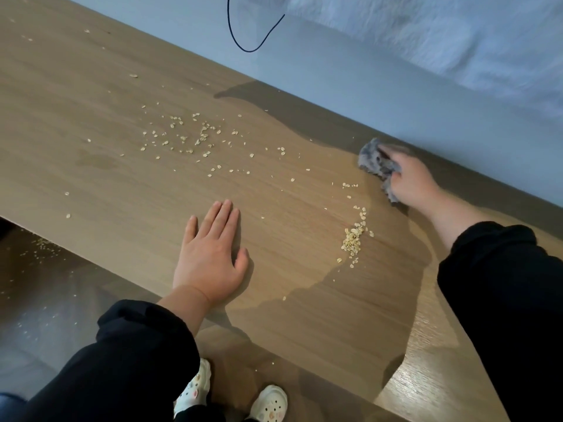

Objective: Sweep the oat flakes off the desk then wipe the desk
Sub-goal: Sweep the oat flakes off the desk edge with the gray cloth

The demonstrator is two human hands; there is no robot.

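**Head view: sweeping partly done, wiping not begun**

**1. Task status**
- As judged from the layout, the sweep is under way but incomplete.
- Most of the oat flakes [189, 135] lie as a loose scatter on the table [91, 117], beyond the fingertips of the left hand [210, 257].
- A small heap [352, 239] sits between the two hands, nearer the right forearm. A thin trail runs from it toward the right hand [411, 184].
- Single flakes are spread well to the left of the left hand.
- Some flakes are already on the floor [45, 315], below the near table edge and left of the left hand.
- Wiping appears not yet started, because flakes cover the working area.

**2. Hands**
- Left hand: lies flat on the table, palm down, with the fingers straight and slightly spread. It holds nothing and touches no flakes.
- Right hand: reaches to the far edge of the table. Its fingers are curled round a crumpled grey cloth [376, 161], which rests on the table surface. The fingertips are blurred, so the exact grip cannot be read.

**3. Remaining work**
- Move the heap and the scatter off the table, then wipe the surface.
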